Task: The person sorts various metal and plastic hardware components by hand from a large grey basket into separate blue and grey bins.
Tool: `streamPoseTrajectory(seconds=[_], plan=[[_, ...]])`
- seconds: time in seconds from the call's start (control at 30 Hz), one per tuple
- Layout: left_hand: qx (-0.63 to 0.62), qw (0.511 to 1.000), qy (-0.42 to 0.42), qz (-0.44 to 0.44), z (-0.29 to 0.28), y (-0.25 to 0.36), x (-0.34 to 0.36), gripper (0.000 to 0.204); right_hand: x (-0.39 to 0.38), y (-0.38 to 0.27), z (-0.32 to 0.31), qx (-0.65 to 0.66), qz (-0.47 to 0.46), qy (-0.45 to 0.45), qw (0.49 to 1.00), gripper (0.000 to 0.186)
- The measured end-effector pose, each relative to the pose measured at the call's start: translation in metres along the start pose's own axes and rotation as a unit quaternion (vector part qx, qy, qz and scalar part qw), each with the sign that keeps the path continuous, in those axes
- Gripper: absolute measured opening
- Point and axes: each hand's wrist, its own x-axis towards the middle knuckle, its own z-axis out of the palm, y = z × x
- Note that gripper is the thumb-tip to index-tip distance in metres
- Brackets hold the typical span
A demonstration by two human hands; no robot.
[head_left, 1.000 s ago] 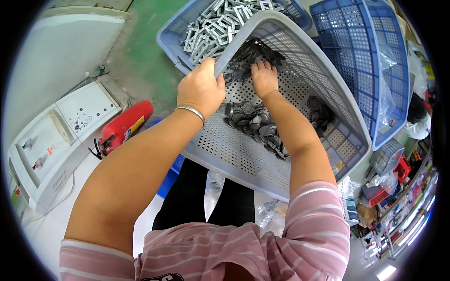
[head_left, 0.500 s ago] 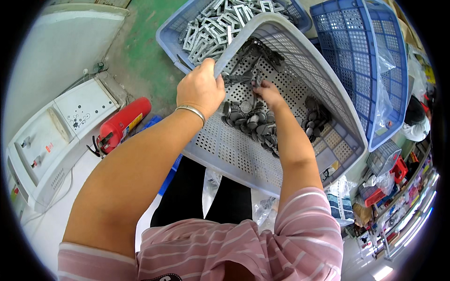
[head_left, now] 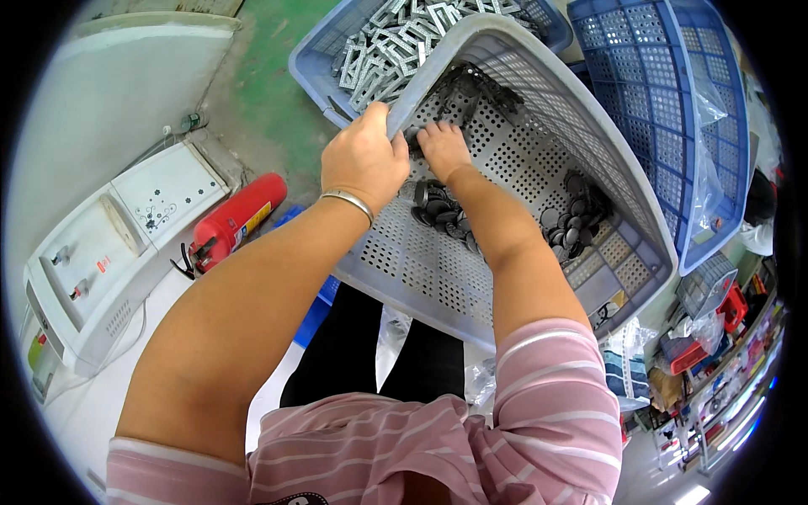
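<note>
A large grey-blue perforated plastic basket (head_left: 421, 290) is tilted in front of me. My left hand (head_left: 364, 157), with a silver bangle at its wrist, is closed around the basket's left rim. Inside, my right hand (head_left: 443, 148) lies beside the left wall, fingers stretched forward and slightly apart, touching dark pieces there; nothing shows in its grip. Its fingertips are partly hidden. Below it on the basket floor is a pile of round dark grey discs (head_left: 439, 208), partly behind my right forearm. More discs (head_left: 566, 229) gather toward the right corner, and thin dark pieces (head_left: 478, 91) at the far corner.
Behind stands a blue basket (head_left: 313, 77) full of silver rectangular frames (head_left: 396, 55). Tall blue baskets (head_left: 635, 101) stand at the right. At the left are a red fire extinguisher (head_left: 240, 220) and a white water dispenser (head_left: 109, 244). Cluttered shelves (head_left: 715, 396) line the far right.
My right hand has moved left and slightly away from me inside the basket, and its fingers have loosened from a dark grey piece they pinched. My left hand keeps its hold on the rim.
</note>
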Motion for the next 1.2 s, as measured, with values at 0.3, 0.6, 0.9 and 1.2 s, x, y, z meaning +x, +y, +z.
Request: streamPoseTrajectory(seconds=[0.3, 0.6, 0.9, 1.2], plan=[[-0.002, 0.999, -0.029, -0.015, -0.002, 0.002, 0.000, 0.031, -0.100, 0.022, 0.008, 0.386, 0.385, -0.007, 0.838, 0.039], [0.021, 0.999, -0.027, -0.035, -0.001, 0.004, 0.001, 0.029, -0.136, 0.025, -0.036, 0.769, 0.387, 0.140, 0.489, 0.027], [0.056, 0.998, -0.017, -0.032, 0.000, 0.005, 0.000, 0.034, -0.154, 0.003, -0.085, 0.798, 0.330, 0.210, 0.458, 0.029], [0.112, 0.993, 0.036, -0.023, 0.003, 0.009, 0.000, 0.036, -0.219, -0.005, -0.117, 0.739, 0.351, 0.319, 0.479, 0.030]])
